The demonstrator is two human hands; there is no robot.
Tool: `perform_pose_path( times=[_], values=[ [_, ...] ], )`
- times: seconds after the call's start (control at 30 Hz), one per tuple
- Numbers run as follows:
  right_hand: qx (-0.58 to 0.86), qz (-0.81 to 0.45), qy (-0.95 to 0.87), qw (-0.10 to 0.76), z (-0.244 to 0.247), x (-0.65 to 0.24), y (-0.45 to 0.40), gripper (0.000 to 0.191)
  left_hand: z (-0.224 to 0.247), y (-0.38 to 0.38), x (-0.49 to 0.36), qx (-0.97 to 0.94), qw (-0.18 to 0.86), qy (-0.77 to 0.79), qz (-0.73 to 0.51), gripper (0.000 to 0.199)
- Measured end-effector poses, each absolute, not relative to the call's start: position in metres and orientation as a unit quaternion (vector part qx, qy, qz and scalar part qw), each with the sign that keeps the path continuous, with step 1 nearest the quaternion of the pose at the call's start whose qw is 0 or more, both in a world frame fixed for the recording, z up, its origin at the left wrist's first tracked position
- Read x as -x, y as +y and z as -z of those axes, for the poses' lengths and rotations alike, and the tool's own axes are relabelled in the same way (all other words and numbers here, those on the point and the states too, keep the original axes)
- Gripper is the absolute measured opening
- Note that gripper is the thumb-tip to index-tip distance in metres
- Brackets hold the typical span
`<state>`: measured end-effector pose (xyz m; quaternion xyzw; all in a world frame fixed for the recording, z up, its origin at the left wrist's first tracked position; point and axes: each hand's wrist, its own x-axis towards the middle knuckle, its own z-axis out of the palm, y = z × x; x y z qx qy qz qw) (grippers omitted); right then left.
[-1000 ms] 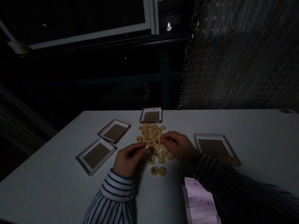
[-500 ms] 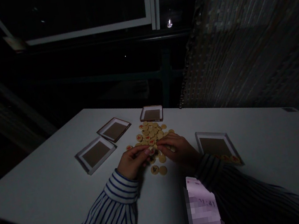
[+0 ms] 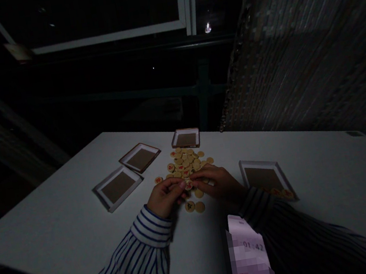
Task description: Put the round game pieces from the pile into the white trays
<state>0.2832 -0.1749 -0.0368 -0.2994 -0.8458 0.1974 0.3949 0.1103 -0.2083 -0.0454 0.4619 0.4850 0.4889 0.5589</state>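
Observation:
A round xiangqi piece with a red character (image 3: 188, 184) is pinched between the fingertips of both hands. My left hand (image 3: 163, 199) has its thumb and fingers closed at the piece's left edge. At the right edge, the fingers of my right hand (image 3: 220, 183) are closed on the same piece. Just beyond my fingers lies a heap of xiangqi pieces (image 3: 186, 160), some face down, some showing red or black characters. Closer to me are a piece with a black character (image 3: 190, 206) and a blank-side-up piece (image 3: 200, 207), side by side.
On the white table (image 3: 82, 245) stand shallow box trays: a grey one (image 3: 110, 208) and a brown-rimmed one (image 3: 142, 167) on the left, another (image 3: 186, 146) at the back. The right tray (image 3: 281, 172) holds several red-marked pieces. A lit phone (image 3: 247, 233) lies near my right sleeve.
The piece between my fingertips has turned, so its red character now faces me more fully. My right fingertips have shifted slightly at its edge. The phone's clock display has advanced.

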Motion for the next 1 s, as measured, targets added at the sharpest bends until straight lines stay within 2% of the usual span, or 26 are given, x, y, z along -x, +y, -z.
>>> perform_pose_path(
  times=[0.5,1.0],
  values=[
    [0.318,-0.262,-0.817,0.404,0.0359,-0.2826,-0.1764,0.014,0.0467,-0.2081,-0.1124,-0.453,0.57,0.477,-0.493,0.038],
    [0.329,-0.255,-0.809,0.416,0.0387,-0.2822,-0.1766,0.012,0.0507,-0.2085,-0.1166,-0.432,0.545,0.501,-0.515,0.036]
  ],
)
